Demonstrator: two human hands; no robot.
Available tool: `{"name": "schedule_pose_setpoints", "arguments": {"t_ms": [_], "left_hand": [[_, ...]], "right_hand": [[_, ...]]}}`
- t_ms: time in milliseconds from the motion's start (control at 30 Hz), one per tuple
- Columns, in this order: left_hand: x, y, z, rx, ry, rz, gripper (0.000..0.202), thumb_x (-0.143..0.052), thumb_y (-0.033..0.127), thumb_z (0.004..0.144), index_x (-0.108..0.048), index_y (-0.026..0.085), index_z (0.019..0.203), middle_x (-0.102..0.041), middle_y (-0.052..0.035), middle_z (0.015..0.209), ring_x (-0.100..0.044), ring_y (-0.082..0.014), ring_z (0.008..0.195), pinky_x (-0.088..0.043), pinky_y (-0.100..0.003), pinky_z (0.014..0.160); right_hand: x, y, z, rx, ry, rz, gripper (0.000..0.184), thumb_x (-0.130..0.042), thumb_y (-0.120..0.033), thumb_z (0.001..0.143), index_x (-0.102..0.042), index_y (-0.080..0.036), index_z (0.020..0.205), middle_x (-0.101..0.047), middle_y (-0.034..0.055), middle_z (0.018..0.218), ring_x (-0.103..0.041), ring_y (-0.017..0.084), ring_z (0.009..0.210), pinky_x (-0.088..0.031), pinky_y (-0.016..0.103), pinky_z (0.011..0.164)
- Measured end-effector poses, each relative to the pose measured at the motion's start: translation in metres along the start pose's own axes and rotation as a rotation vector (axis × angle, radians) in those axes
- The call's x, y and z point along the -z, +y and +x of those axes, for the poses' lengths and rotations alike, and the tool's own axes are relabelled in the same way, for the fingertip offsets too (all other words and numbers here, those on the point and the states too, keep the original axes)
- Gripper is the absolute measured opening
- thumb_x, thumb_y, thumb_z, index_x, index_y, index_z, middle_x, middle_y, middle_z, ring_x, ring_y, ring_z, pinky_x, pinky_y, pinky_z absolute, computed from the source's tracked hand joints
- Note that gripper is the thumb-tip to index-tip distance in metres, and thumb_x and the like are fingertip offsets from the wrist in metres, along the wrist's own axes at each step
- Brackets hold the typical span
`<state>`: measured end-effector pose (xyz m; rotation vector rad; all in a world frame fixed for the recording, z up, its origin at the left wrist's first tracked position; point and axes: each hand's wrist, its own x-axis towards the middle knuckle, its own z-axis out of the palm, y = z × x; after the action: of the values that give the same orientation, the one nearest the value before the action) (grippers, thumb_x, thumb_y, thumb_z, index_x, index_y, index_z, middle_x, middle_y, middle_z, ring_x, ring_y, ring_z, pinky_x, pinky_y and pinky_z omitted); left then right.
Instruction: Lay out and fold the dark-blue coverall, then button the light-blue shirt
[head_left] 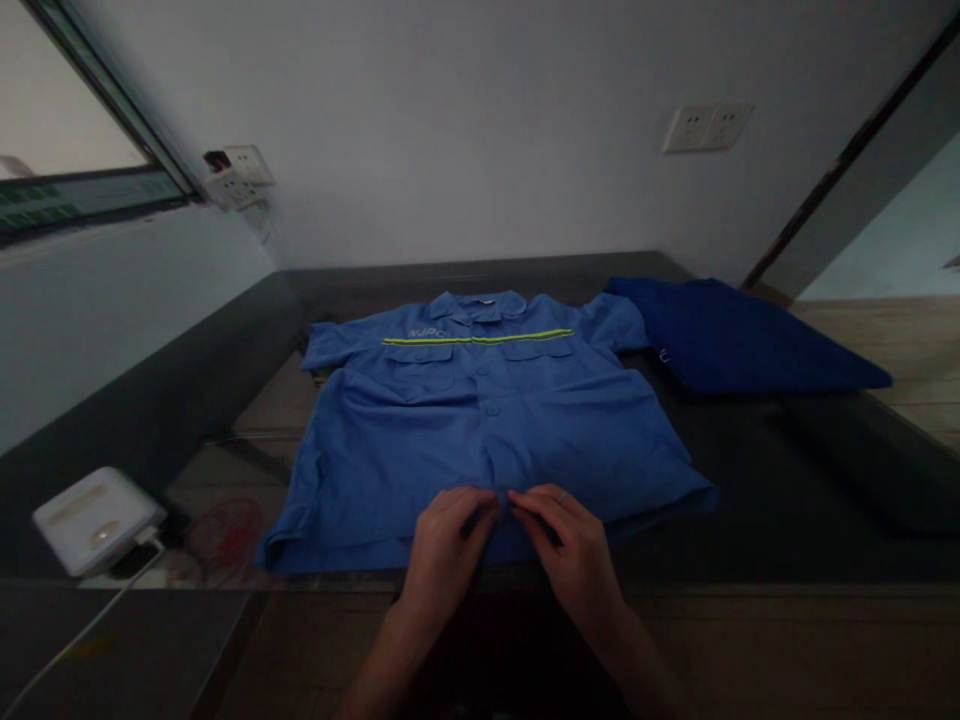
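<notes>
A blue short-sleeved work shirt (465, 420) with a yellow-green reflective stripe lies face up and spread flat on the dark table (787, 500), collar pointing away from me. My left hand (446, 550) and my right hand (570, 550) meet at the middle of the shirt's near hem, by the button placket. Both hands have their fingers pinched on the fabric there. A ring shows on my right hand.
A folded dark blue garment (742, 335) lies at the table's far right. A white device (94, 520) with a cable sits at the near left. Wall sockets (709, 125) are mounted on the wall behind, and another socket block (236, 175) at the left.
</notes>
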<state>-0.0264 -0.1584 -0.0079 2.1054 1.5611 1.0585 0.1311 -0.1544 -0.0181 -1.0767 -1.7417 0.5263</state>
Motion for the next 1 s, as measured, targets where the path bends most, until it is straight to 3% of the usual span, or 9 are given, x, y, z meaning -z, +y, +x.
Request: {"name": "schedule_pose_setpoints", "arguments": {"t_ms": [300,633,867,1000], "left_hand": [[-0.002,-0.003,-0.004,0.031,0.038,-0.052,0.015,-0.053,0.017,0.085,-0.067,0.020,0.086,-0.073,-0.0025,0.082,-0.068,-0.0164,0.075,-0.053,-0.027,0.070],[0.001,-0.010,-0.006,0.048,-0.004,-0.139,0.016,-0.056,0.011,0.079,-0.067,0.020,0.087,-0.072,-0.0026,0.086,-0.067,-0.0165,0.079,-0.053,-0.027,0.074],[-0.002,-0.007,-0.007,0.251,0.035,-0.243,0.015,-0.058,0.014,0.075,-0.070,0.019,0.084,-0.072,-0.0013,0.075,-0.067,-0.0167,0.070,-0.053,-0.027,0.069],[-0.001,-0.001,-0.006,0.367,0.015,-0.487,0.016,-0.057,0.019,0.077,-0.067,0.017,0.090,-0.072,-0.0043,0.086,-0.068,-0.0180,0.081,-0.054,-0.028,0.076]], "right_hand": [[0.005,-0.001,0.015,-0.047,-0.067,0.121,0.007,-0.060,-0.019,0.084,-0.064,-0.021,0.079,-0.064,0.0016,0.075,-0.062,0.015,0.071,-0.050,0.026,0.066],[0.008,-0.003,0.023,-0.088,-0.175,0.088,0.003,-0.061,-0.020,0.082,-0.063,-0.021,0.082,-0.066,-0.0005,0.074,-0.062,0.014,0.067,-0.049,0.024,0.063],[0.002,-0.006,0.021,-0.043,-0.092,0.106,0.005,-0.061,-0.020,0.082,-0.064,-0.021,0.078,-0.065,0.0006,0.072,-0.062,0.014,0.067,-0.050,0.025,0.064],[-0.003,-0.005,0.018,-0.011,-0.032,0.099,0.008,-0.061,-0.018,0.083,-0.062,-0.021,0.075,-0.063,0.0008,0.072,-0.061,0.015,0.069,-0.049,0.026,0.065]]}}
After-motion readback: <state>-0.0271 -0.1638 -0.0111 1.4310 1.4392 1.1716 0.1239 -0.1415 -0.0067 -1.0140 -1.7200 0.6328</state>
